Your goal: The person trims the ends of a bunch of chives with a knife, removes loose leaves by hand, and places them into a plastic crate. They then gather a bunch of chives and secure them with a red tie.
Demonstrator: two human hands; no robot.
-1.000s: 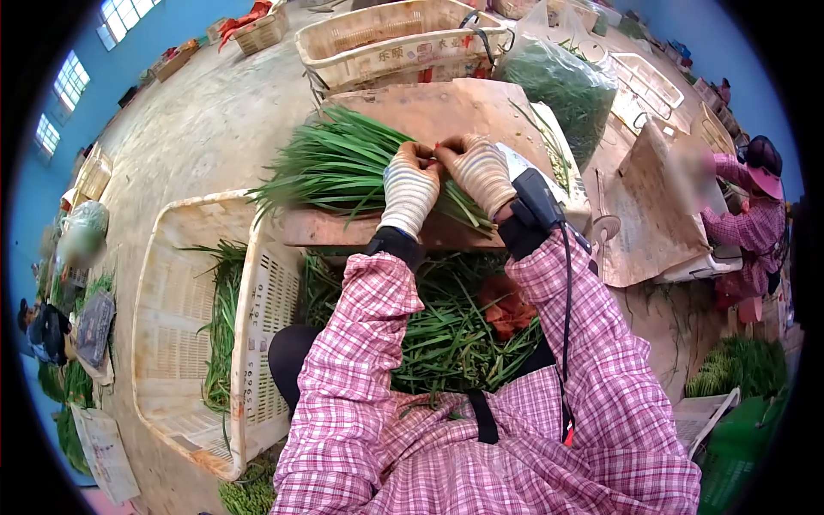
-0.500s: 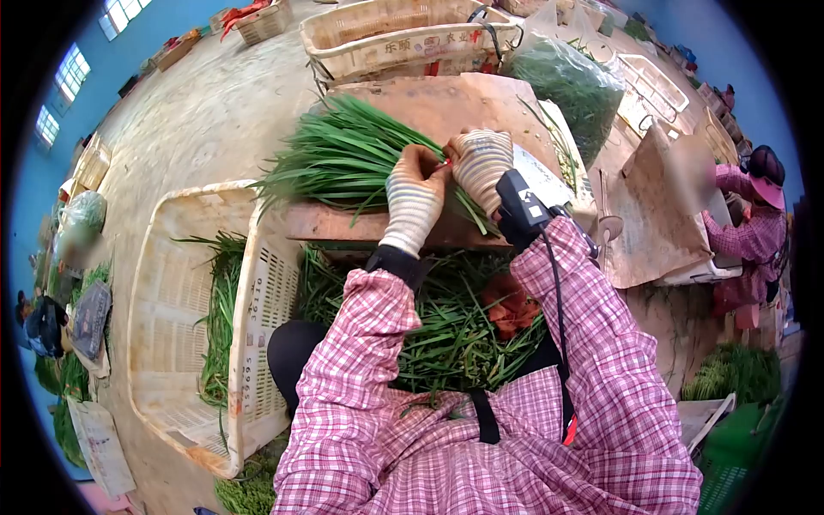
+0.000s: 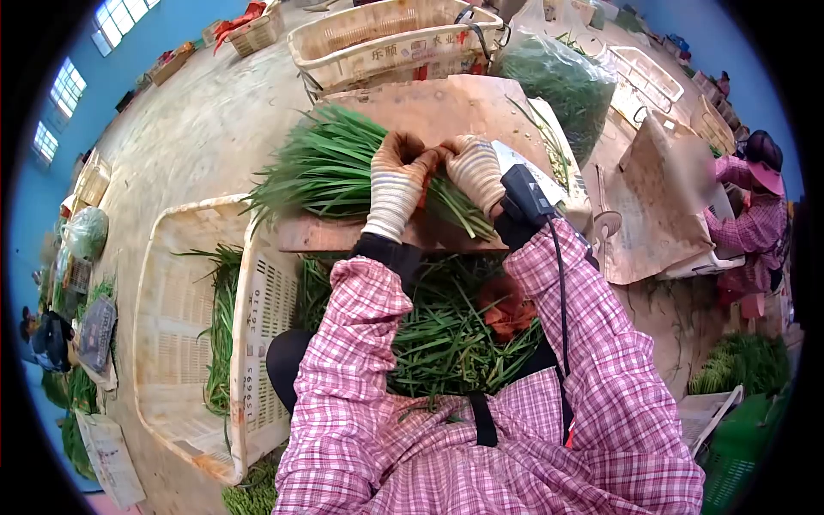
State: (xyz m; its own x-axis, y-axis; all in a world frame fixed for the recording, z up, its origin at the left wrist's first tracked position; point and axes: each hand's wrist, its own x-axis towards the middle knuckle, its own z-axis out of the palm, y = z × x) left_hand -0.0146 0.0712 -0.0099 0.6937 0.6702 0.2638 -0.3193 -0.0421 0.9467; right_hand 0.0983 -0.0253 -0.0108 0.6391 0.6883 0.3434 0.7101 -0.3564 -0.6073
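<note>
A bunch of Chinese chives (image 3: 330,167) lies across a brown board, leaf tips to the left and cut stems to the lower right. Above it, my left hand (image 3: 396,176), in a striped, brown-stained glove, is closed in a pinch. A bit of red tie (image 3: 422,198) shows under its fingers, against the bunch. My right hand (image 3: 474,170), gloved alike, is also closed, its fingertips meeting those of the left. Those fingertips hide most of the tie. A black device with a cable sits on my right wrist.
Loose chives and a red cloth (image 3: 506,307) lie below the board (image 3: 395,93). At left stands a white plastic crate (image 3: 245,343) with some chives inside. Another crate (image 3: 395,56) and a plastic bag of greens (image 3: 562,86) are beyond the board. A co-worker (image 3: 755,219) sits at right.
My left hand has shifted slightly left and up, and my fingertips have come together over the bunch. The red bit between my hands is now covered, while red shows below my left fingers.
</note>
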